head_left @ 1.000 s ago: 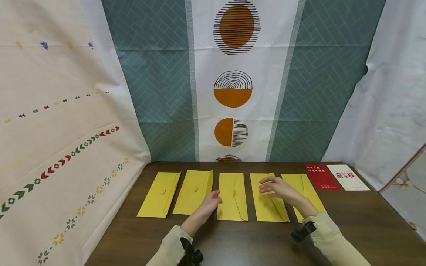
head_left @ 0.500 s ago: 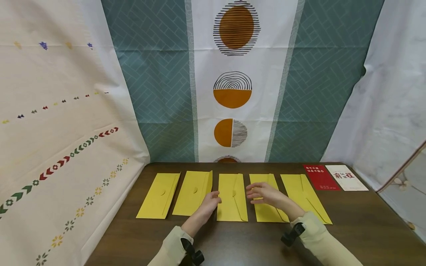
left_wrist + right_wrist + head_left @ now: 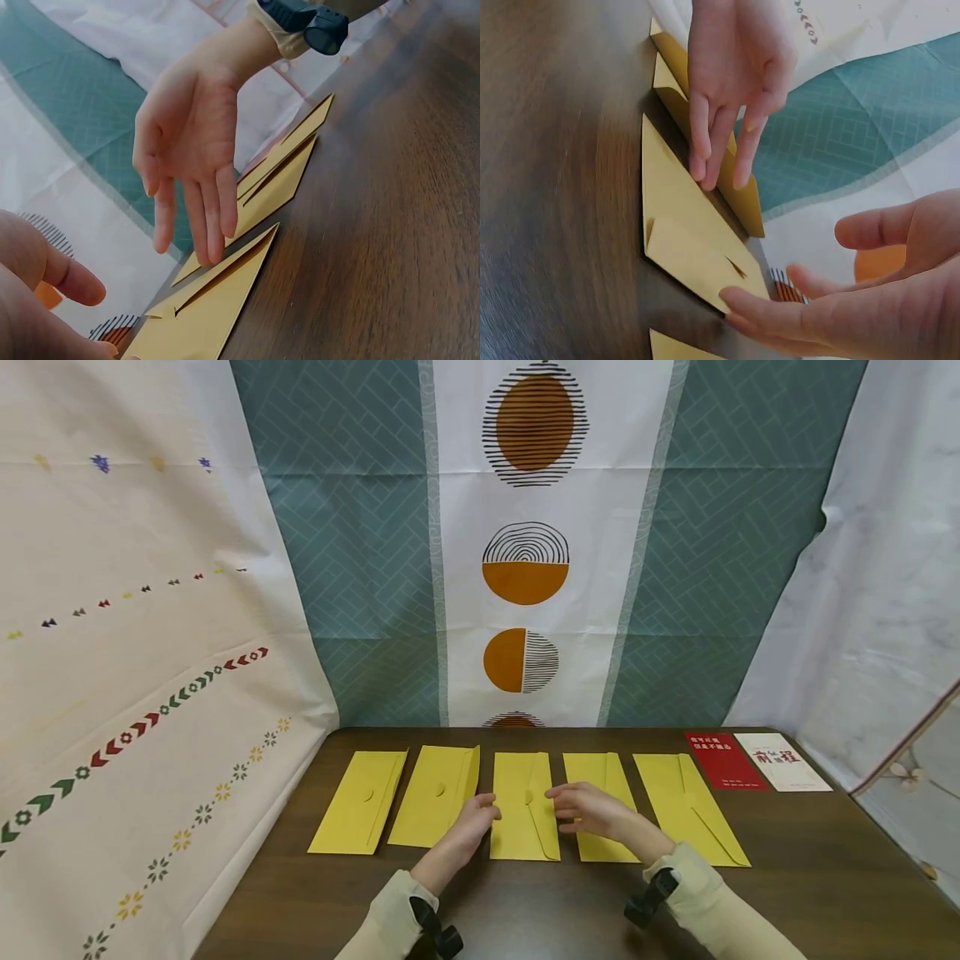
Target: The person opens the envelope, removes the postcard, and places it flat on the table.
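Since approx. 1 s ago, R hand (image 3: 592, 814) has shifted L, over inner R env (image 3: 600, 768), so its fingertips are now at R edge of mid env (image 3: 525, 810); L hand (image 3: 467, 831) is abt where it was, fingertips at L edge of same env. Both grips apart: fingers loosely extended, thumbs clear of them, palms facing each other across mid env; can't tell if either touches paper. Mid env, yellow, lies flat on dark wood table (image 3: 540, 902), flap up. Immed. L of it: inner L env (image 3: 435, 793), then outer L env (image 3: 352, 806); outer R env (image 3: 690, 802) is 2nd to its R. Well R of mid env, toward table's far edge: red card (image 3: 726, 762) w/ white card (image 3: 783, 762) alongside. Behind mid env hangs teal & white cloth (image 3: 375, 527) w/ orange circles.
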